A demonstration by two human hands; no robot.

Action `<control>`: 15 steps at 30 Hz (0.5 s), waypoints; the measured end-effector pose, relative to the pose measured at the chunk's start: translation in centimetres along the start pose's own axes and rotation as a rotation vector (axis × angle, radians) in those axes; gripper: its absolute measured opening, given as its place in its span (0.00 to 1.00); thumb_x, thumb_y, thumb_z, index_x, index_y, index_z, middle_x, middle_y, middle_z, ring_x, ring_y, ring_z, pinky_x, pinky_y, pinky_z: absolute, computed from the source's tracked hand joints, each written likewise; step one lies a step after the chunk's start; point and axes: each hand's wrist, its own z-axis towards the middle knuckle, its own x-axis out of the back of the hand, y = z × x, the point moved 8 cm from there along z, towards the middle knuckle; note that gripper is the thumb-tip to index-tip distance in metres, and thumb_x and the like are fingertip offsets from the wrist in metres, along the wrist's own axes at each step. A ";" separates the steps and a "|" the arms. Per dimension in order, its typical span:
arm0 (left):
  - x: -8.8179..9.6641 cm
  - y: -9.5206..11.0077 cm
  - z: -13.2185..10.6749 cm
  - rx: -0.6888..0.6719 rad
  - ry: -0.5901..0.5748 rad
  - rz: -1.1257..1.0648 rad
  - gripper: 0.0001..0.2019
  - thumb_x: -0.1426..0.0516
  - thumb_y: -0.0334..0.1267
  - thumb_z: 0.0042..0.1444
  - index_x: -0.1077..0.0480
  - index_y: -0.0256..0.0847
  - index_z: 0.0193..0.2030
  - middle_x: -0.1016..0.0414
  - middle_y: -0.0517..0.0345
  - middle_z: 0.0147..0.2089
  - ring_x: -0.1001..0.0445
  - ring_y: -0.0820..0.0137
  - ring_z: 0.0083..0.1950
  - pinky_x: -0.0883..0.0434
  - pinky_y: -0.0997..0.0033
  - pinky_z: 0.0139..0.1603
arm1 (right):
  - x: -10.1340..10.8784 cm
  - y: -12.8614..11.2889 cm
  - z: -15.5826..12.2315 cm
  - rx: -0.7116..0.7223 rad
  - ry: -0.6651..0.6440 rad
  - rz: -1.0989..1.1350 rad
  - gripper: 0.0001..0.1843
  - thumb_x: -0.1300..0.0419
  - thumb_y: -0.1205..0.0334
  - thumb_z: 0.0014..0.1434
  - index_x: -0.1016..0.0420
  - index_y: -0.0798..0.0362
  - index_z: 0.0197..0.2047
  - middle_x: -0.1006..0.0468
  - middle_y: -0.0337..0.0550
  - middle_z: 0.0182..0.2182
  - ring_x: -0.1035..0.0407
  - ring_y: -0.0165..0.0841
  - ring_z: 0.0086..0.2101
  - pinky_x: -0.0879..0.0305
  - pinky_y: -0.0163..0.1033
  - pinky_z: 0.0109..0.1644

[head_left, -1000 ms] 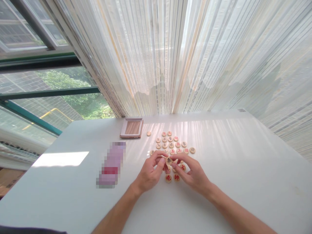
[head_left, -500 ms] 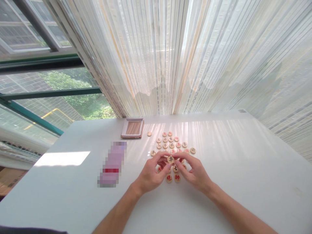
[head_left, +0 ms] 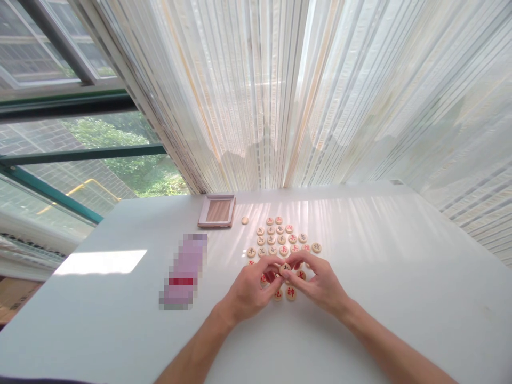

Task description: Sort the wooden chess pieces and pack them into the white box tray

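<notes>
My left hand (head_left: 248,292) and my right hand (head_left: 320,280) meet over a group of round wooden Chinese chess pieces. Between their closed fingertips is one Chinese chess piece (head_left: 285,268) with a black character, partly covered by the fingers. More pieces lie face up in rough rows beyond the hands, with red or black characters, such as a red one (head_left: 284,250) and a black one (head_left: 251,252). Nearer me, below the fingers, lie a red-marked piece (head_left: 290,292) and another red piece (head_left: 278,294), partly hidden. The hands cover some pieces in the middle.
A shallow box or lid (head_left: 202,217) with a wood-toned inside sits at the back left of the white table (head_left: 400,298). One blank-looking disc (head_left: 245,220) lies beside it. A blurred purple item (head_left: 186,266) is left of my hands. Striped curtains (head_left: 276,106) hang behind.
The held piece has moved slightly right and nearer me, and the fingers now cover more of its face. Pieces behind the left fingers have come into view.
</notes>
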 end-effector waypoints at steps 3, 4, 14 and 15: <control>-0.3 0.5 0.1 -0.045 -0.019 0.017 0.12 0.44 0.35 0.65 0.33 0.44 0.54 0.19 0.55 0.45 0.19 0.68 0.42 0.23 0.66 0.45 | 0.0 0.2 0.0 -0.013 0.011 0.007 0.06 0.35 0.56 0.62 0.24 0.49 0.37 0.20 0.38 0.29 0.27 0.33 0.31 0.28 0.38 0.38; -0.4 0.6 0.1 -0.054 -0.021 0.019 0.11 0.43 0.35 0.65 0.33 0.45 0.54 0.19 0.55 0.45 0.19 0.68 0.42 0.23 0.67 0.44 | 0.0 0.3 0.0 -0.020 0.014 0.015 0.06 0.35 0.56 0.61 0.24 0.49 0.37 0.21 0.38 0.29 0.27 0.32 0.30 0.28 0.38 0.38; 0.3 0.5 0.1 -0.105 0.067 0.273 0.10 0.38 0.39 0.60 0.28 0.44 0.48 0.19 0.57 0.39 0.26 0.70 0.31 0.26 0.66 0.39 | -0.4 0.4 -0.2 -0.045 0.009 0.069 0.05 0.38 0.59 0.64 0.23 0.49 0.37 0.20 0.39 0.28 0.26 0.32 0.29 0.29 0.37 0.35; 0.5 0.6 0.0 -0.118 0.071 0.304 0.10 0.38 0.39 0.60 0.28 0.44 0.48 0.19 0.56 0.40 0.26 0.70 0.31 0.26 0.66 0.40 | -0.4 0.3 -0.2 -0.037 0.006 0.069 0.05 0.38 0.60 0.65 0.23 0.49 0.38 0.20 0.39 0.29 0.26 0.32 0.30 0.29 0.37 0.35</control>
